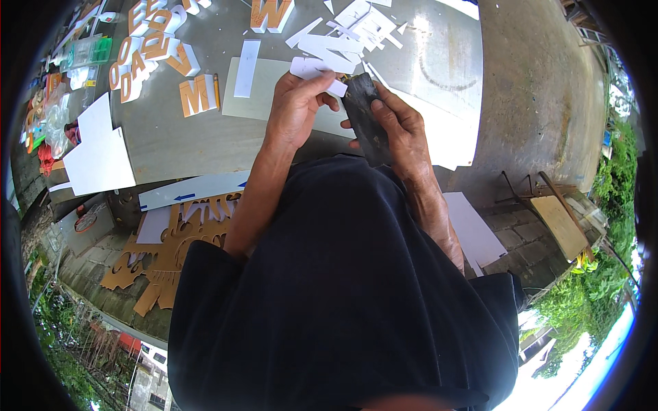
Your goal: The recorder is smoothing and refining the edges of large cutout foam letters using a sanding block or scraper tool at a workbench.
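1. Nearest the camera: a dark, matte fabric garment [343, 294] fills the lower centre. Both bare forearms emerge from it toward the table.
2. Right hand [397, 127]: fingers curled closed around a dark, flat, oblong block [364, 116] with a worn, scuffed surface. The block stands roughly upright, its upper end just above the fingers and its lower end against the garment.
3. Left hand [296, 106]: thumb and fingertips pinched closed on a small white cut piece [317, 70], flat, thin and angular. The piece is held above the table, its right end meeting the top of the block.
4. Under the hands: a pale, smooth rectangular sheet [257, 92] lies flat on the grey table [171, 140], which has a dull, speckled surface.
5. Left of the sheet: an orange-faced block letter [197, 94] with white edges, and a narrow white strip [247, 68] resting across the sheet's upper left corner.
6. Farther back: a loose heap of white angular offcuts [353, 34], and more orange letters [147, 41] at upper left.
7. Below the table edge, at left: a white board [99, 154] overhanging, and a brown sheet with cut-out shapes [171, 253] on the ground.
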`<state>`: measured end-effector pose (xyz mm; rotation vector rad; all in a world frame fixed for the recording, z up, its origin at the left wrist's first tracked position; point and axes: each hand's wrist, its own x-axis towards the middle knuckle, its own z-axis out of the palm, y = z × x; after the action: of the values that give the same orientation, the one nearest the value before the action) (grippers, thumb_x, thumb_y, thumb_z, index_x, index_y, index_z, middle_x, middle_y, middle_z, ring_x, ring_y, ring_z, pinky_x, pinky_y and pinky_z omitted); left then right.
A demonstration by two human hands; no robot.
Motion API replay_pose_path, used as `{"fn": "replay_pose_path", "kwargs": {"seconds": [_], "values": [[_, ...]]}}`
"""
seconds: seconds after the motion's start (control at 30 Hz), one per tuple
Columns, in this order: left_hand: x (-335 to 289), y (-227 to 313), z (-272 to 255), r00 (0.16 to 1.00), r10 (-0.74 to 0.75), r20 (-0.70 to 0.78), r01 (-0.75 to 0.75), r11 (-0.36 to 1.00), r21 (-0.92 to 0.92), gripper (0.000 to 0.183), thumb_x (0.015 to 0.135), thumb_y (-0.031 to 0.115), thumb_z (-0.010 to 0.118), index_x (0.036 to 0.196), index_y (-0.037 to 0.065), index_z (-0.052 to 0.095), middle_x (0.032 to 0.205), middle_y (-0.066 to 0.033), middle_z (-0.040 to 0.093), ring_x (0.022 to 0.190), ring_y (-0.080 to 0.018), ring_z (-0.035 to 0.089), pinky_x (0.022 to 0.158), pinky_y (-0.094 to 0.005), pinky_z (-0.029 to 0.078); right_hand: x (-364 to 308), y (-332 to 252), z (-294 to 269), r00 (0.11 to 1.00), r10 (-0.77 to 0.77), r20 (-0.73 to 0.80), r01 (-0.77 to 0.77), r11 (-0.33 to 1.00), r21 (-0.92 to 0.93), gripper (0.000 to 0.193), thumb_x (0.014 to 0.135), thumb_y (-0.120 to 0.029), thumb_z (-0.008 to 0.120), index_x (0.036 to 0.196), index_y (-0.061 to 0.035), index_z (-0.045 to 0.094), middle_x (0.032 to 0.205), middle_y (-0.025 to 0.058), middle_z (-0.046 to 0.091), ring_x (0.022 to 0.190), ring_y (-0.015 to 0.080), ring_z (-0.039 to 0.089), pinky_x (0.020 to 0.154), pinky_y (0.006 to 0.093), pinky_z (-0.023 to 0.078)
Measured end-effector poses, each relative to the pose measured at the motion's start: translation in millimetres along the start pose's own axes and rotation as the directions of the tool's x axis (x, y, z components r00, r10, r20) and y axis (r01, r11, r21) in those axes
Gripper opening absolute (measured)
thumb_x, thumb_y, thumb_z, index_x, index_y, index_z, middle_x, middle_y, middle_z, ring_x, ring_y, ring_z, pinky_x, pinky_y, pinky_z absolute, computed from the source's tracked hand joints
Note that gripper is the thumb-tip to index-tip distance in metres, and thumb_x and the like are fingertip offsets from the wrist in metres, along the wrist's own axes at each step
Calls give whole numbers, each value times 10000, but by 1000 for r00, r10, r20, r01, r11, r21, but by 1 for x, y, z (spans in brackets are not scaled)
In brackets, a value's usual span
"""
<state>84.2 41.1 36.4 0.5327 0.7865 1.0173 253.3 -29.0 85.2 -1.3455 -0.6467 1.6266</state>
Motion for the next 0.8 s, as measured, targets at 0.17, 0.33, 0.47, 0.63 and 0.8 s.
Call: {"fn": "replay_pose_path", "kwargs": {"seconds": [0.17,0.33,0.47,0.63,0.8], "values": [[0,0,1,995,70,72,-81,985,153,220,908,66,700,1101,-34,662,996,-114,723,872,-177,683,679,-320,580,-2,12,-7,982,-188,-11,174,929,-327,383,1035,-249,550,1379,-83,587,1053,94,712,883,162,701,663,286,580],[-2,4,3,996,84,25,-88,949,303,224,868,29,742,1067,-56,680,924,-154,733,825,-201,730,735,-314,631,-4,11,-6,976,-216,-14,191,892,-410,399,1016,-302,590,1366,-111,608,1040,84,716,865,137,673,659,285,566],[-4,7,3,998,58,28,-64,928,366,214,868,37,747,1051,-58,688,914,-157,733,825,-200,734,726,-298,636,-6,7,-6,981,-195,-12,167,868,-468,410,1010,-333,596,1358,-119,617,1044,80,720,866,125,659,652,284,564],[-3,4,1,994,89,69,-107,939,327,177,888,35,723,1027,-68,688,892,-158,728,771,-211,733,724,-320,635,-8,10,-6,972,-236,-12,199,844,-499,367,1004,-248,609,1332,-85,633,1047,103,728,864,145,660,722,311,565],[-8,2,6,991,115,64,-130,926,355,134,897,26,708,987,-69,680,870,-158,724,747,-207,730,703,-316,629,-7,6,1,950,-312,-4,253,778,-576,327,992,-137,603,1301,-38,644,1037,138,738,838,176,667,790,349,550]]}}
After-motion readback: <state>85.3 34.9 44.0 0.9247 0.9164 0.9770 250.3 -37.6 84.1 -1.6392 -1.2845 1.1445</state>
